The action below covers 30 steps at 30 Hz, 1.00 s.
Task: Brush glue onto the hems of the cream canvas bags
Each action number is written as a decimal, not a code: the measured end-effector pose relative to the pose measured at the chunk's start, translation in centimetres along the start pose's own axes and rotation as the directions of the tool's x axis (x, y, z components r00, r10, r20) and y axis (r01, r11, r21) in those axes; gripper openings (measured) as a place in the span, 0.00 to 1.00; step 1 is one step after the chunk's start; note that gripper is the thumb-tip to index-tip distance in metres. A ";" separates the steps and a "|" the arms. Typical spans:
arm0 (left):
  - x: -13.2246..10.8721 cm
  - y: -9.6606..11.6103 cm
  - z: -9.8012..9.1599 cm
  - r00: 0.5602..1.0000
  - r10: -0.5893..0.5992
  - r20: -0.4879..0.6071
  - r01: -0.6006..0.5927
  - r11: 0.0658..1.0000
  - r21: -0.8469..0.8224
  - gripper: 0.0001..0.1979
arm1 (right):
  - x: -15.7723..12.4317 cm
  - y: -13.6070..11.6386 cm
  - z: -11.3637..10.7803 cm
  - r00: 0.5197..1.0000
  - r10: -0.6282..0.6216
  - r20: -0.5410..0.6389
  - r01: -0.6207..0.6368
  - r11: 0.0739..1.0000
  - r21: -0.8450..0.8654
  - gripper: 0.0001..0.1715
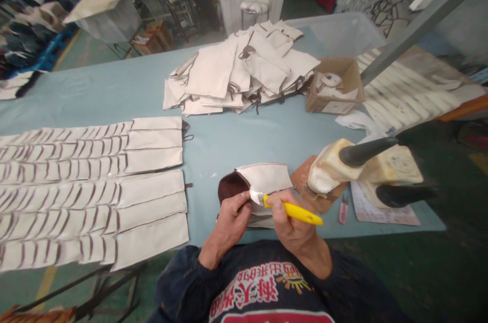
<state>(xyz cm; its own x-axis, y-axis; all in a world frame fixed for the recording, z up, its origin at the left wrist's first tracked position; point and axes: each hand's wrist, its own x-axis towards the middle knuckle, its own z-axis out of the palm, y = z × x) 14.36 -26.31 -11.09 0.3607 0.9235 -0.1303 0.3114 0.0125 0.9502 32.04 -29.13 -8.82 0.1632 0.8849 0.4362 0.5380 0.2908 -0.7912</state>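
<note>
Cream piece (267, 178) with a dark lining lies low at centre frame, on the near edge of the blue table (213, 145). Left hand (229, 221) pinches its lower edge between thumb and fingers. Right hand (287, 224) is fisted round a yellow-handled brush (295, 212), tip touching the piece. Just right stands a glue-caked pot (335, 163); rows of cream strips (95, 191) fill the left.

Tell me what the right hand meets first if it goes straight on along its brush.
The pale piece that the left hand holds; the brush in the right hand seems to touch it.
</note>
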 end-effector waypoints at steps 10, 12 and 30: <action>-0.3 0.5 0.0 0.999 -0.040 0.009 0.040 0.993 -0.112 0.16 | -0.2 -0.5 -0.1 0.973 0.220 0.073 -0.230 0.956 0.182 0.18; -0.1 0.3 -0.1 0.995 -0.098 0.000 0.096 0.978 -0.185 0.14 | -0.3 0.0 -0.3 0.931 0.353 0.091 -0.364 0.888 0.282 0.19; 0.9 3.2 -0.8 0.902 -0.341 0.264 0.431 0.683 -0.590 0.19 | 2.9 0.9 -0.3 0.992 -0.107 0.060 0.104 0.993 0.047 0.14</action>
<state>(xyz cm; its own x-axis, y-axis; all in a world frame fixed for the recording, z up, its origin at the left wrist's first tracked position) 14.95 -25.16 -7.91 0.4511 0.7279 -0.5164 -0.1512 0.6326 0.7596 33.25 -26.47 -8.14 0.0549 0.8689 0.4919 0.5124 0.3983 -0.7608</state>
